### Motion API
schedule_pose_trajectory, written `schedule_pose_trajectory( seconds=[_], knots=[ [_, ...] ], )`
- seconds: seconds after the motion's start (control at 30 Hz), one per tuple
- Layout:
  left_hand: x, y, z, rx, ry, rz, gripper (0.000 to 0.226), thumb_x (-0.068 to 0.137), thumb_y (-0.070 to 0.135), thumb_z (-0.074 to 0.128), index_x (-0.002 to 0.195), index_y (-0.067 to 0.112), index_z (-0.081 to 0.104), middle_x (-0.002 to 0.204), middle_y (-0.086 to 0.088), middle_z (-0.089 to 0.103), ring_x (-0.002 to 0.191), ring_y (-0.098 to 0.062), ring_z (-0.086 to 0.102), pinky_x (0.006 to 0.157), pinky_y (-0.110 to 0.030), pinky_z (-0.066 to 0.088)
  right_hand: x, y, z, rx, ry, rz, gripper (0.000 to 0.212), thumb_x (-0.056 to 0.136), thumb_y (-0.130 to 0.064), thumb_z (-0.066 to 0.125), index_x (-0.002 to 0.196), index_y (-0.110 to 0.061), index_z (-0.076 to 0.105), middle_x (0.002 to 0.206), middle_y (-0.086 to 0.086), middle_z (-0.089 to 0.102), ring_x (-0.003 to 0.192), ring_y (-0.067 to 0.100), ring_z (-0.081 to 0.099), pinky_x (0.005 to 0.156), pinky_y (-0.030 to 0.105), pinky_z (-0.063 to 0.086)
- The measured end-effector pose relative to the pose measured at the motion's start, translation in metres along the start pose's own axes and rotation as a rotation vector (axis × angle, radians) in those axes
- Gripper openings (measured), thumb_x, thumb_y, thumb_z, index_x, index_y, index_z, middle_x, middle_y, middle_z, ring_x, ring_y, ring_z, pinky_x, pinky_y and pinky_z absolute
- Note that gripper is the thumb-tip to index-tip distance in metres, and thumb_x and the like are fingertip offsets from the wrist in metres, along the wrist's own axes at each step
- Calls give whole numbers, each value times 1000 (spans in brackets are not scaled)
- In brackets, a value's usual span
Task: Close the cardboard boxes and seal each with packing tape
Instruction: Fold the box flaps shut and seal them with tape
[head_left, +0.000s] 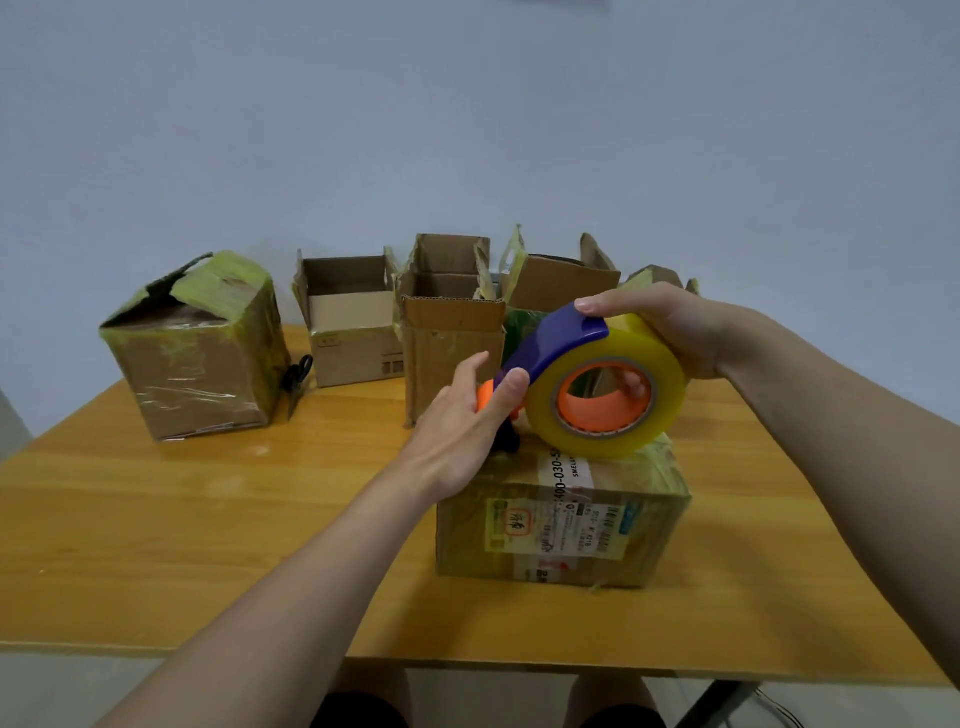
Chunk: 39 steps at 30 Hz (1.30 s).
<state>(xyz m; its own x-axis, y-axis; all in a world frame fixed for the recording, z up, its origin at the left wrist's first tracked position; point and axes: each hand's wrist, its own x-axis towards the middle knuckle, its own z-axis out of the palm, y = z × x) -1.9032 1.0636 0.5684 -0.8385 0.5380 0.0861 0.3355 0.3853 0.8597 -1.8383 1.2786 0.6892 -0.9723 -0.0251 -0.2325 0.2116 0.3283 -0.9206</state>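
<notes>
A closed cardboard box (561, 525) with printed labels sits near the table's front, right of centre. Just above its top hangs a tape dispenser (602, 387) with a yellowish roll, an orange core and a blue guard. My right hand (670, 325) grips the roll and guard from behind. My left hand (467, 415) pinches the dispenser's orange and blue front end, at the box's far left edge. Several open boxes stand along the back: one (353, 322), a taller one (449, 332), another (561, 280). A taped box (197, 353) stands at the left, its top partly torn open.
Black-handled scissors (297, 382) lean beside the taped left box. The wooden table (182, 545) ends at a front edge just above my knees. A pale wall rises behind the boxes. A dark table leg shows at the lower right.
</notes>
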Motion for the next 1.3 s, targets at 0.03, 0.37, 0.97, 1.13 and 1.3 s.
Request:
schedule_pose_trajectory(
  seconds=[0.03, 0.37, 0.97, 1.13, 1.3],
  knots=[
    [1, -2, 0, 31, -9, -2, 130, 51, 114, 19, 161, 44, 14, 155, -3, 45, 137, -28, 48, 116, -55, 38, -1, 1, -2, -4, 9, 1, 49, 70, -53, 80, 101, -15, 78, 101, 14, 74, 88, 32, 65, 94, 49, 44],
    [5, 2, -6, 704, -171, 116, 136, 42, 113, 42, 157, 43, 28, 146, 9, 42, 138, -20, 35, 119, -58, 28, -30, 23, -44, -38, 59, 1, 45, 73, -49, 68, 98, -11, 73, 87, 10, 76, 70, 22, 72, 64, 34, 59],
    [21, 18, -3, 870, -338, 243, 120, 48, 101, 59, 147, 41, 28, 129, 13, 46, 122, -16, 41, 114, -52, 31, -53, 24, -44, 36, 23, -24, 32, 78, -35, 59, 90, -5, 62, 57, 3, 68, 43, 13, 63, 43, 23, 51],
    [24, 10, -25, 902, -384, 178, 120, 53, 95, 67, 151, 43, 21, 136, 14, 42, 129, -15, 37, 121, -57, 22, -55, 45, -55, 12, 33, -59, 22, 79, -32, 66, 67, -18, 78, 62, 3, 70, 49, 14, 65, 48, 24, 52],
    [24, 23, -19, 1029, -402, 122, 129, 55, 88, 73, 157, 34, 16, 154, 4, 35, 147, -26, 29, 124, -69, 2, -45, 66, -53, 84, 54, -97, 25, 73, -42, 68, 66, -21, 79, 65, 3, 71, 49, 14, 63, 46, 24, 50]
  ],
)
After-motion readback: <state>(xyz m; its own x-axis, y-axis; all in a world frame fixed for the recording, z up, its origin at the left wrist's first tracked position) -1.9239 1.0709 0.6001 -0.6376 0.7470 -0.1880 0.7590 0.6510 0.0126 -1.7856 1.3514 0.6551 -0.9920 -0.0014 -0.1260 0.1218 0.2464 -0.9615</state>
